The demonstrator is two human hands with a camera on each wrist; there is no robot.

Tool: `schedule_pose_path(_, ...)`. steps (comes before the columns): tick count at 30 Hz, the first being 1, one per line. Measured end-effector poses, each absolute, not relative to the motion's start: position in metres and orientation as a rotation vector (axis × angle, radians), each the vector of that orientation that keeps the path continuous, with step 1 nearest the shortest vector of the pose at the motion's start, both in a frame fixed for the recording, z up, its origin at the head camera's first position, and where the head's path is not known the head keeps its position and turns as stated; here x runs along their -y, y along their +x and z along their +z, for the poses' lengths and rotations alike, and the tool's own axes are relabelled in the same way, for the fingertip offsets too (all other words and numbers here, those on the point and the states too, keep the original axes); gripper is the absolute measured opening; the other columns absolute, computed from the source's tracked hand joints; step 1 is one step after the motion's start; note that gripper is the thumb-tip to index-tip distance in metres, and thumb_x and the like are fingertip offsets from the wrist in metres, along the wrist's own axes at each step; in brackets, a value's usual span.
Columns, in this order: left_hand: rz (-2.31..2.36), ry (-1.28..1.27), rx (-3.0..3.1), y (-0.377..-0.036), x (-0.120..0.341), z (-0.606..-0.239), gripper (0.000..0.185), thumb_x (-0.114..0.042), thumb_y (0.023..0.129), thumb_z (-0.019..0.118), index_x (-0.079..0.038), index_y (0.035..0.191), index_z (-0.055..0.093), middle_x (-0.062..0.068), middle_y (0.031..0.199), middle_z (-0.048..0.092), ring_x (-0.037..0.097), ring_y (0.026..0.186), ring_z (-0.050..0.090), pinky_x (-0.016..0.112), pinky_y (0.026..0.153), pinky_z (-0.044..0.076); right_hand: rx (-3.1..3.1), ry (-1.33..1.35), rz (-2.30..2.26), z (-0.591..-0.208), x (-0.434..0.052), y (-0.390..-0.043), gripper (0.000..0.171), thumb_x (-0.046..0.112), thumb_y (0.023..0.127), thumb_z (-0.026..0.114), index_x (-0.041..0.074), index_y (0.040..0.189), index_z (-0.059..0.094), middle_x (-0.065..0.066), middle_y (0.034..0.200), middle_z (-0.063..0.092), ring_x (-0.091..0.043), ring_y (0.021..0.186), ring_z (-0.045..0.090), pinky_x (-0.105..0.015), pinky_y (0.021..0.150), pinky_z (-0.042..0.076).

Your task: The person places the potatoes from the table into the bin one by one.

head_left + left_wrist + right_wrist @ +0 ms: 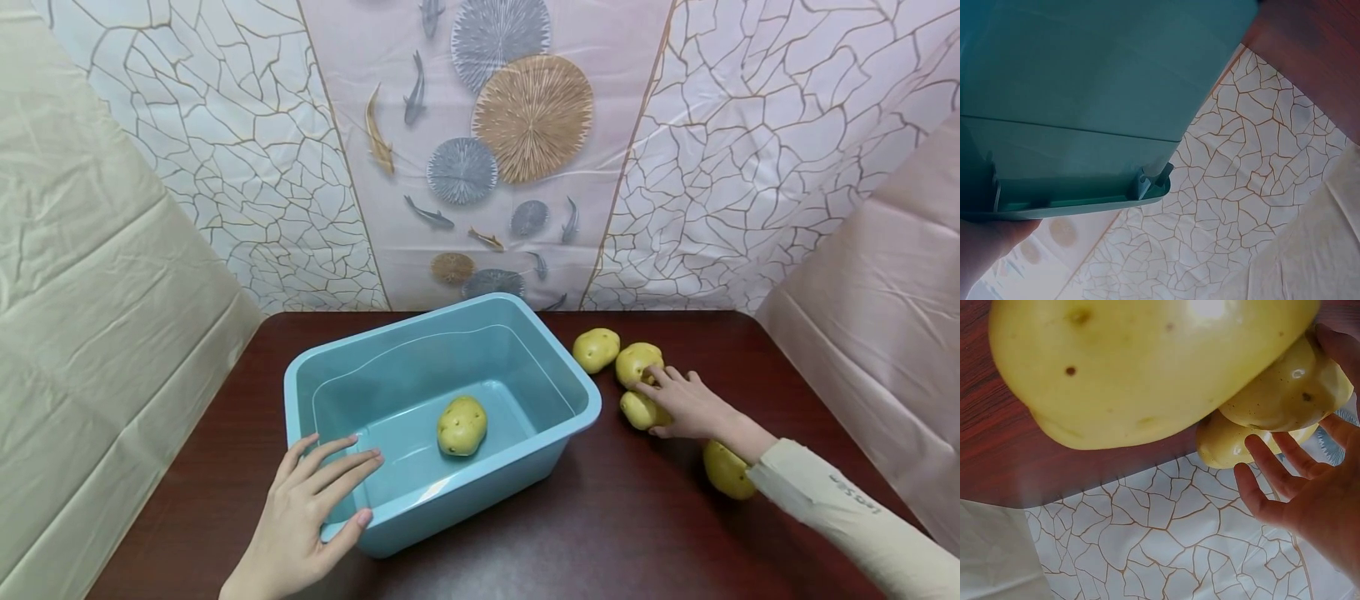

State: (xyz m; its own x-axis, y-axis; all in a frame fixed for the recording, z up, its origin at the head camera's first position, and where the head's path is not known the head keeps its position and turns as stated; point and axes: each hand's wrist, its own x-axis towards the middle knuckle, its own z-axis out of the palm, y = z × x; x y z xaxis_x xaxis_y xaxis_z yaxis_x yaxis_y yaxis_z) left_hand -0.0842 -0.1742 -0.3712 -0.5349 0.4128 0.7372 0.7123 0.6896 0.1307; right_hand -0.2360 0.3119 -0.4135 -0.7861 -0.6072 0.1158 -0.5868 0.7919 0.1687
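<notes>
A light blue plastic tub (442, 504) stands on the table with one yellow potato (462, 426) on its floor. My left hand (303, 504) rests at the tub's near left corner, fingers stretched over the rim and thumb along the near side. Right of the tub, my right hand (686, 406) reaches over a potato (640, 411), its thumb on the near side and fingers on the far side. In the right wrist view the fingers (1266, 465) are spread and loosely bent beside that potato. Whether they press on it I cannot tell.
Two more potatoes, a middle one (639, 364) and a far one (597, 350), lie in a row by the tub's right side. Another potato (727, 471) sits under the right forearm. Patterned cloth (480, 208) hangs behind the dark wooden table (600, 533).
</notes>
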Motion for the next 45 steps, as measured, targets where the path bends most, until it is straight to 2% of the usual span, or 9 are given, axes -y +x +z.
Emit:
schedule_pose_path(11,-0.558,-0.857,2.197,-0.085,0.174,-0.370,0.039,-0.042,0.089,0.044,-0.018,0.114,0.061,-0.003,0.107,0.065,0.021,0.107,0.052,0.040,0.100,0.021,2.864,0.963,-0.159,-0.413,-0.308,-0.235,0.069,0.029,0.057,0.080,0.012,0.119,0.055,-0.012,0.108,0.048,-0.030,0.090,0.047,-0.038,0.057,0.036)
schedule_pose_path(21,-0.560,-0.849,2.204,-0.085,0.173,-0.369,0.039,-0.042,0.090,0.043,-0.018,0.115,0.061,-0.003,0.106,0.065,0.021,0.107,0.052,0.040,0.100,0.021,2.835,0.983,-0.174,-0.413,-0.307,-0.232,0.069,0.032,0.055,0.081,0.011,0.116,0.057,-0.008,0.105,0.050,-0.031,0.090,0.047,-0.040,0.057,0.037)
schedule_pose_path(29,-0.564,-0.857,2.198,-0.084,0.173,-0.370,0.039,-0.042,0.090,0.043,-0.018,0.115,0.061,-0.003,0.105,0.065,0.020,0.108,0.051,0.040,0.100,0.021,2.832,0.992,-0.175,-0.419,-0.305,-0.229,0.070,0.031,0.054,0.081,0.006,0.114,0.055,-0.013,0.102,0.047,-0.033,0.091,0.046,-0.040,0.056,0.039)
schedule_pose_path(36,-0.559,-0.855,2.195,-0.084,0.174,-0.370,0.040,-0.042,0.090,0.043,-0.018,0.115,0.061,-0.003,0.105,0.065,0.020,0.107,0.052,0.039,0.102,0.020,2.875,0.992,-0.126,-0.420,-0.304,-0.226,0.070,0.023,0.052,0.082,0.008,0.115,0.054,-0.015,0.104,0.043,-0.033,0.086,0.046,-0.040,0.056,0.042)
schedule_pose_path(45,-0.563,-0.855,2.188,-0.084,0.174,-0.371,0.039,-0.042,0.090,0.043,-0.017,0.114,0.062,-0.003,0.105,0.066,0.020,0.107,0.052,0.038,0.102,0.020,2.898,1.000,-0.123,-0.420,-0.301,-0.224,0.069,0.024,0.054,0.082,0.008,0.115,0.054,-0.017,0.108,0.042,-0.034,0.090,0.045,-0.040,0.055,0.042)
